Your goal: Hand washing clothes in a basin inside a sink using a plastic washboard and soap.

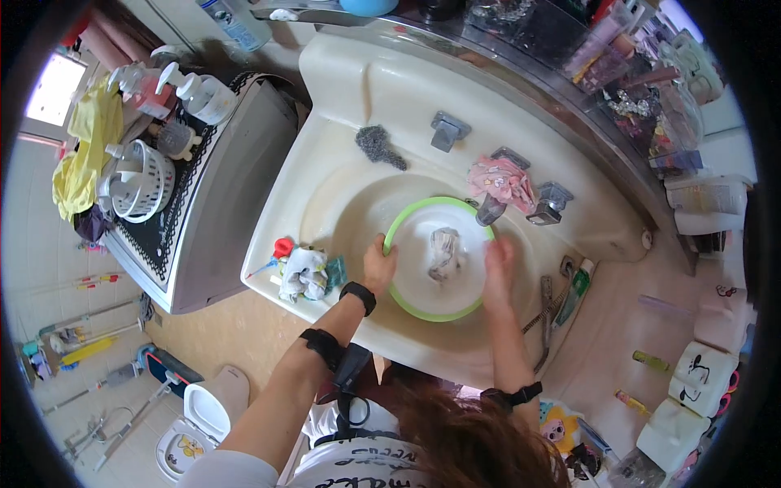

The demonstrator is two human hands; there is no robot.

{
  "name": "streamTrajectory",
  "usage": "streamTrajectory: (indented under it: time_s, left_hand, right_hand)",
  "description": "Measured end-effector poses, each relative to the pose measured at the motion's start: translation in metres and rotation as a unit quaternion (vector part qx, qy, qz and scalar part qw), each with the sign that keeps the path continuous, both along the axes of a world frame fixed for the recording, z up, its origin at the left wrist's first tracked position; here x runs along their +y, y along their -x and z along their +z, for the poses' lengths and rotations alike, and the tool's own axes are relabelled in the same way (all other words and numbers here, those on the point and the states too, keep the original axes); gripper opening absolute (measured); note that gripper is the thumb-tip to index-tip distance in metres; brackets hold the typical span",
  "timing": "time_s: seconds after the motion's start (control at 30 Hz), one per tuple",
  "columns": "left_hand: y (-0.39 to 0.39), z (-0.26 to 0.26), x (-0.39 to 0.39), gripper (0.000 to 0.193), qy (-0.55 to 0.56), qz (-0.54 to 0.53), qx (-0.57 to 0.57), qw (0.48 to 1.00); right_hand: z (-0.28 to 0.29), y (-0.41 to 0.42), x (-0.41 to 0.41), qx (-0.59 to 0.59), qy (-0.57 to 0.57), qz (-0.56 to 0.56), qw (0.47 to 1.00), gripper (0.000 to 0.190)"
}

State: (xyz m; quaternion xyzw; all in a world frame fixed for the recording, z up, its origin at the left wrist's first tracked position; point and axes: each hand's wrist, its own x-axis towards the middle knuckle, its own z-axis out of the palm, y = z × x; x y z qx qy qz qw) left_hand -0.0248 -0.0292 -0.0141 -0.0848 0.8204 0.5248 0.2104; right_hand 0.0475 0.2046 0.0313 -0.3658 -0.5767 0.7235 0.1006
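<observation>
A white plastic basin with a green rim (403, 299) sits in the bowl of a cream washbasin (341, 137). In it lies a wet whitish cloth (444, 255) in cloudy water. My left hand (381, 266) grips the rim on the left, thumb towards the inside. On the basin's right side is my right hand (499, 271), blurred, its fingers at the rim; its exact hold cannot be told. A pink patterned cloth (501, 182) hangs over the faucet (490, 210) just above the basin. A bunched white cloth (305, 273) rests on the washbasin's left ledge.
A grey mesh scrubber (379, 146) lies behind the bowl, near a metal tap handle (449, 131). To the right are a hand shower with hose (546, 305) and a green toothpaste tube (575, 293). A washing machine (229, 207) with pump bottles stands left; a toilet (186, 448) is lower left.
</observation>
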Motion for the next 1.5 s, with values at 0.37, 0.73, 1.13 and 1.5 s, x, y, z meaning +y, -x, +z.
streamTrajectory:
  time_s: [0.37, 0.73, 1.13, 1.5]
  left_hand:
    - [-0.008, -0.013, 0.001, 0.028, 0.037, 0.068, -0.036, 0.996]
    - [0.014, 0.068, 0.031, 0.046, -0.007, 0.016, 0.178, 0.984]
    - [0.041, 0.125, 0.074, 0.035, -0.559, 0.038, -0.375, 0.739]
    - [0.017, 0.057, 0.056, 0.040, -0.366, 0.005, -0.250, 0.896]
  right_hand:
    - [0.055, 0.052, 0.045, 0.226, 0.258, -0.255, 0.904, 0.033]
    - [0.080, 0.024, -0.004, 0.018, -0.069, -0.019, 0.997, 0.038]
    - [0.082, 0.016, -0.043, 0.037, -0.264, 0.182, 0.946, 0.023]
    - [-0.013, 0.037, -0.028, 0.051, 0.251, 0.159, 0.954, 0.039]
